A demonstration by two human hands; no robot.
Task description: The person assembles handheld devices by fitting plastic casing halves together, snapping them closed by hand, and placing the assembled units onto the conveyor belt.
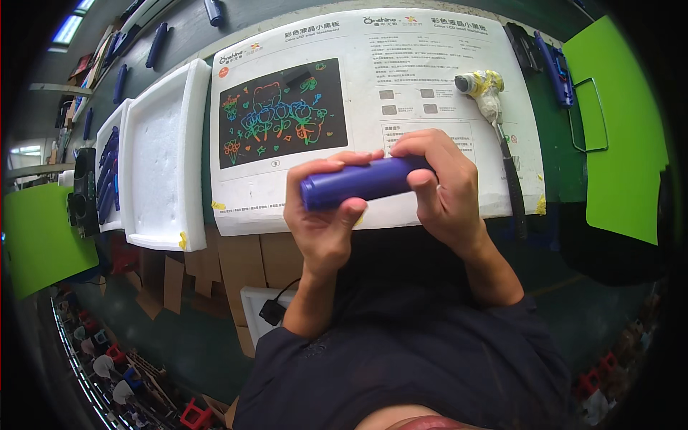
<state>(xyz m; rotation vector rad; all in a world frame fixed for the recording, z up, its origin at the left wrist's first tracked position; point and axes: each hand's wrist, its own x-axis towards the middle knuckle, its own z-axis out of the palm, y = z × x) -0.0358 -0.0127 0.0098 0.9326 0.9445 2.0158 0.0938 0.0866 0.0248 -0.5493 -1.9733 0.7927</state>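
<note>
A dark blue, rounded plastic casing (362, 183) is held up in front of me in both hands, lying nearly level with its right end slightly higher. My left hand (320, 226) grips its left end, thumb below and fingers over the far side. Around the right end my right hand (455, 188) is closed, with its fingers on top and the thumb on the near side; that end is partly hidden by the fingers. Beneath lies a large white printed cardboard sheet (301, 190) with a dark picture panel.
A hammer (507, 154) with a tape-wrapped head rests on the sheet's right side. White foam trays (195, 158) stand at left, the smaller holding several blue parts (109, 168). More blue pieces (156, 44) lie at the back left. Green panels (620, 129) flank the table.
</note>
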